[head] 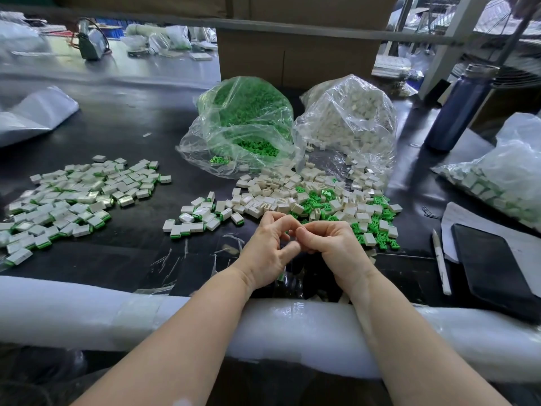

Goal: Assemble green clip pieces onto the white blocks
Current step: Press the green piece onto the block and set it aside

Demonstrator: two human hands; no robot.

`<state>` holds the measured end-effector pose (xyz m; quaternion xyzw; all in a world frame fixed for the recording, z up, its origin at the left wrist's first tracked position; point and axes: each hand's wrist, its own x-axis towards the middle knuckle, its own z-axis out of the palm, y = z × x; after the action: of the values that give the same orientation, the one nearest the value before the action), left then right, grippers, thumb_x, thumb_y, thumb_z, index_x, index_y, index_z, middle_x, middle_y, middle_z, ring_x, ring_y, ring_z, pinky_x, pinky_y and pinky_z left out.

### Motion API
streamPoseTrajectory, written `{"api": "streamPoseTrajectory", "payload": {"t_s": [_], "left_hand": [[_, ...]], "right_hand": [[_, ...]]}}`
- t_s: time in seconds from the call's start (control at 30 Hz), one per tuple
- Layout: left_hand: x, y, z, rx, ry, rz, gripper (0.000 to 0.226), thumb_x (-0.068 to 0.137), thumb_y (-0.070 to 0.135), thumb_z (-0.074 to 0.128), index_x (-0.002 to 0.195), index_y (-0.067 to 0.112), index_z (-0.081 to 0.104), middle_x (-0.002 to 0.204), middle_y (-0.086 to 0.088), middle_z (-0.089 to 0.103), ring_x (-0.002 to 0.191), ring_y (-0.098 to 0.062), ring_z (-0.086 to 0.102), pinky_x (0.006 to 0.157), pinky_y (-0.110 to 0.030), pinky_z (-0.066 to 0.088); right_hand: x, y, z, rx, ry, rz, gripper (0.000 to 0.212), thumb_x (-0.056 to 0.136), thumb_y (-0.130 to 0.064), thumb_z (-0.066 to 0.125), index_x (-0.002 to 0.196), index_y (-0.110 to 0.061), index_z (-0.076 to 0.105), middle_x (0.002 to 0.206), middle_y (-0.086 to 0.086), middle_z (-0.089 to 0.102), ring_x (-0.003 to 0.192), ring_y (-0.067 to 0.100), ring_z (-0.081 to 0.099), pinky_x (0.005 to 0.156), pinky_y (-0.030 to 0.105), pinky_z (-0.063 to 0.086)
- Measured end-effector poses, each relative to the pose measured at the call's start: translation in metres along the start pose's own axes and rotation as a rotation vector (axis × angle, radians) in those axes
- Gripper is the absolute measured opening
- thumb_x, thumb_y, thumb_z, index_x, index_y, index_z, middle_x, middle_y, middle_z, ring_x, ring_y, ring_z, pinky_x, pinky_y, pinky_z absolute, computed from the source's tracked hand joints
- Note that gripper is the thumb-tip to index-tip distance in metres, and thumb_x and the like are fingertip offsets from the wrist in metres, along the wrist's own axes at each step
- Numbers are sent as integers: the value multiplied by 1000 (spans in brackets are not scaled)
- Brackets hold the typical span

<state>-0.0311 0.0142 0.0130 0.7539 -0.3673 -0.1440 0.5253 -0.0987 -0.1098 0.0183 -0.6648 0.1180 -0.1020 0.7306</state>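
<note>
My left hand (268, 250) and my right hand (330, 243) meet fingertip to fingertip just above the black table (140, 124), fingers curled inward. What they pinch between them is hidden by the fingers. Right behind them lies a loose heap of white blocks (281, 191) mixed with green clip pieces (316, 200). A clear bag of green clips (243, 124) and a clear bag of white blocks (351, 118) stand open further back. Finished white blocks with green edges (76, 194) spread over the left side, with a smaller group (199, 218) near my left hand.
A white foam-wrapped bar (117, 315) runs along the table's near edge under my forearms. On the right lie a dark phone (491, 265), a white pen (440, 262), papers and another bag of finished parts (503, 183). A blue bottle (459, 109) stands at back right.
</note>
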Motion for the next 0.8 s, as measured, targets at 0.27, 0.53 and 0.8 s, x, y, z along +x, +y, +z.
{"api": "streamPoseTrajectory", "payload": {"t_s": [0.27, 0.53, 0.8], "left_hand": [[1, -1, 1, 33, -9, -3, 23, 86, 3, 55, 84, 27, 54, 105, 3, 37, 82, -11, 47, 78, -11, 43], [0, 0, 0, 27, 1, 5, 20, 86, 1, 52, 88, 22, 54, 101, 3, 37, 77, -5, 45, 77, -9, 41], [0, -1, 0, 37, -24, 15, 30, 86, 3, 54, 82, 33, 52, 99, 8, 38, 80, -10, 47, 82, -23, 45]], "right_hand": [[0, 1, 0, 0, 7, 7, 9, 82, -4, 65, 79, -1, 73, 72, 22, 66, 63, 27, 63, 62, 32, 55], [-1, -1, 1, 9, -26, -18, 10, 84, -5, 64, 82, -3, 73, 68, 12, 69, 60, 19, 66, 57, 24, 53], [-1, 0, -1, -18, 4, -18, 9, 82, -2, 65, 78, -2, 73, 62, 11, 67, 55, 17, 63, 54, 24, 51]]}}
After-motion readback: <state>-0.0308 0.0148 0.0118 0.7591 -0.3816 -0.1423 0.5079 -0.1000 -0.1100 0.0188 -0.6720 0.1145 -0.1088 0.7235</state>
